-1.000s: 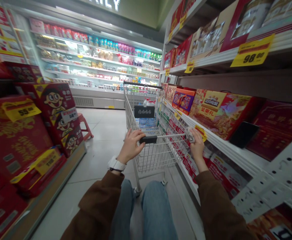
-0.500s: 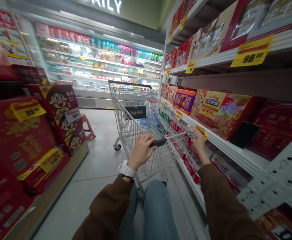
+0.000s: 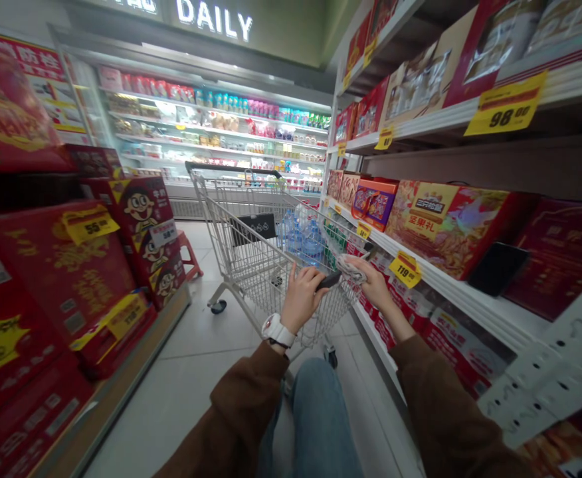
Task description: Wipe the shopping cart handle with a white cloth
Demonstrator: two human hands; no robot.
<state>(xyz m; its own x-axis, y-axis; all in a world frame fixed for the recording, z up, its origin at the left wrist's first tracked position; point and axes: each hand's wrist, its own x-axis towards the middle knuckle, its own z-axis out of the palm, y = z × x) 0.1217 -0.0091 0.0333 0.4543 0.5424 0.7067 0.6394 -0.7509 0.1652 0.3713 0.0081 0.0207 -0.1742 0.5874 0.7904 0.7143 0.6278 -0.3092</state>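
A metal shopping cart (image 3: 251,245) stands at an angle in the aisle, with blue-tinted water bottles (image 3: 303,242) inside. My left hand (image 3: 301,299), a white watch on its wrist, is closed on a black grip (image 3: 329,279) at the cart's near end. A crumpled pale cloth (image 3: 351,267) is in my right hand (image 3: 373,284), against the cart's rim just right of the black grip. The fingertips of my right hand are partly hidden by the cloth.
Shelves (image 3: 450,302) with gift boxes run along the right; a black phone (image 3: 497,268) leans there. Stacked red boxes (image 3: 92,265) line the left, near a red stool (image 3: 189,255). A lit refrigerated case (image 3: 211,133) spans the back.
My right hand has moved left along the cart's rim with the cloth, closer to my left hand. The cart's near end has swung somewhat, and the view has shifted left.
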